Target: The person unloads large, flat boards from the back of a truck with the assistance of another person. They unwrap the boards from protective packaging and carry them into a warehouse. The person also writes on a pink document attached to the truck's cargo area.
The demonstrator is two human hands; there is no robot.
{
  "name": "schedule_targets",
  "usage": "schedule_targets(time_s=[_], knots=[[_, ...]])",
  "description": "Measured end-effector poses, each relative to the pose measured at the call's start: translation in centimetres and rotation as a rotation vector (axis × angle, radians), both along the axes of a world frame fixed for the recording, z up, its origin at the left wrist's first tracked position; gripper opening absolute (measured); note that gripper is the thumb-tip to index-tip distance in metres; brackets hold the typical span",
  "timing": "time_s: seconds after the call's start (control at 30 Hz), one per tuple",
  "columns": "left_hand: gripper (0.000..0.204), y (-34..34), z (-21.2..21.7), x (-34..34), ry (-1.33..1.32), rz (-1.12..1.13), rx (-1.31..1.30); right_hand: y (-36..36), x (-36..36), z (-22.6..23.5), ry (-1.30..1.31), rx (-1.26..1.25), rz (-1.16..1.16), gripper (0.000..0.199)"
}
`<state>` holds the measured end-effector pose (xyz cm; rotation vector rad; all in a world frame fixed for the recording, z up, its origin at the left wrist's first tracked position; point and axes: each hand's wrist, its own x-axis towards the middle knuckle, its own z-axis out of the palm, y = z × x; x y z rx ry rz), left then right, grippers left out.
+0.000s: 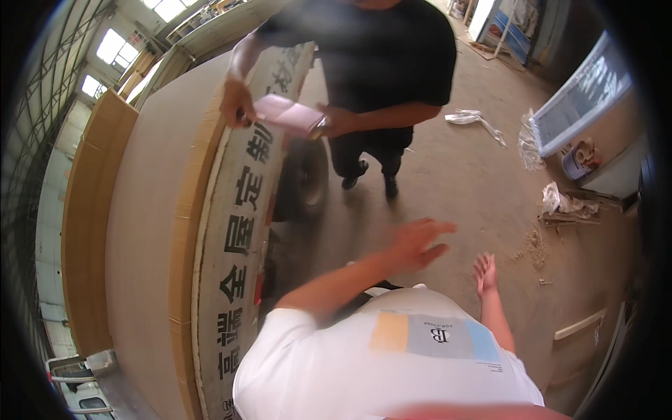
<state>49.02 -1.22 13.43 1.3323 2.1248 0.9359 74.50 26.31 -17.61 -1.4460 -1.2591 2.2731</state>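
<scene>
My left hand reaches across in front of my white T-shirt, slightly blurred, with its fingers spread and nothing in them. On the right my right hand is held out low over the floor, fingers apart and without anything in its grasp. Neither hand touches an object. Facing me stands another person in a black T-shirt and dark trousers. Pink sheets of paper are held between that person's two hands, beside the truck. A small dark item shows in one of those hands, too small to make out.
Along the left runs a flatbed truck's white side board with large dark lettering. Large flat boards edged with brown cardboard lie on its bed. A truck wheel shows below. Plastic wrap, a wooden strip and debris lie on the concrete floor.
</scene>
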Motion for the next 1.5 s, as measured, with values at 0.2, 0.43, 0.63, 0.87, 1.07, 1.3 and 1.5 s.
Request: schedule_targets(time_s=[0.2, 0.43, 0.63, 0.87, 1.07, 1.3, 1.5], knots=[[0.043, 19.8, -24.3, 4.2, -0.178, 0.147, 0.780, -2.7, -12.6, 17.3, 0.545, -0.329, -0.078, 0.070], [0.055, 39.3, -19.1, 9.6, -1.636, 0.432, 0.173, 12.6, -9.8, 15.5, 0.082, 1.184, 0.260, 0.055], [0.040, 48.1, -15.7, 10.7, -1.529, -0.087, 0.112, 30.2, -5.6, 11.8, 0.317, 0.073, -0.375, 0.052], [0.020, 61.4, -14.2, 1.2, -1.932, 0.037, 0.078, 38.5, -14.1, 17.1, 0.669, -0.154, -0.448, 0.038], [0.016, 66.9, -22.6, -4.6, -1.238, 0.097, 0.330, 46.9, -23.7, 14.3, 0.194, -0.249, -0.231, 0.028], [0.054, 72.5, -20.1, -13.5, -0.010, 0.284, 0.321, 57.9, -39.2, 13.9, 0.263, -0.251, 0.370, 0.036], [0.036, 71.8, -26.5, -14.8, -0.274, 0.580, 0.343, 56.7, -45.2, 12.2, 0.154, -0.247, 0.843, 0.040]])
